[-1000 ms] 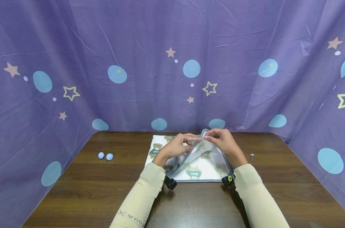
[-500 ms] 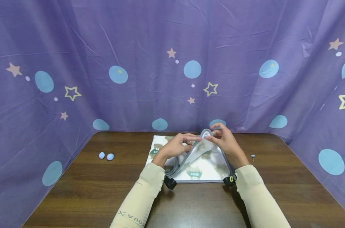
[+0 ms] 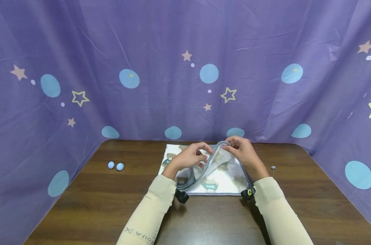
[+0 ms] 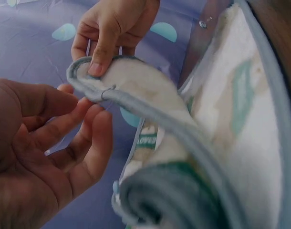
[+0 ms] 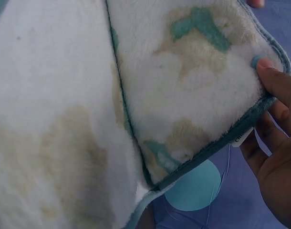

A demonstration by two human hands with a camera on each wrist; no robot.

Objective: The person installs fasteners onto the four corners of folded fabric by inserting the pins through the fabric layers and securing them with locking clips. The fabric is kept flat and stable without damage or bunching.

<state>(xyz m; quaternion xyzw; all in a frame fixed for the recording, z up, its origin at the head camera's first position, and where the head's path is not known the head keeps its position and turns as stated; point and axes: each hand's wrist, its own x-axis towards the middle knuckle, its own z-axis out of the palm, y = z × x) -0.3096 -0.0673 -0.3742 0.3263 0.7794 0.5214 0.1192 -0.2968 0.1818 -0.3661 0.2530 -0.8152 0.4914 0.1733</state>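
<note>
A white plush blanket [image 3: 208, 187] with bear prints and grey-blue edging lies partly folded on the table; one corner is lifted. My right hand [image 3: 242, 151] pinches this raised corner between thumb and fingers. A small blue round piece [image 5: 256, 61] shows at the tip of the right thumb, against the plush. My left hand [image 3: 191, 157] is beside the corner, its fingers loosely bent and holding nothing. In the left wrist view, the left fingertips [image 4: 90, 107] are right at the edging, near a thin thread loop [image 4: 107, 91].
Two pale blue balls or caps [image 3: 115, 166] lie on the wooden table [image 3: 90, 204] at the left. To the right is a pin [image 3: 273, 167] with a pale round head. A purple curtain [image 3: 160, 68] hangs behind.
My left index finger has drawn back from the corner and bent. The right fingers, raised half a second ago, have come down onto the corner's edge, and the corner has tilted rightward.
</note>
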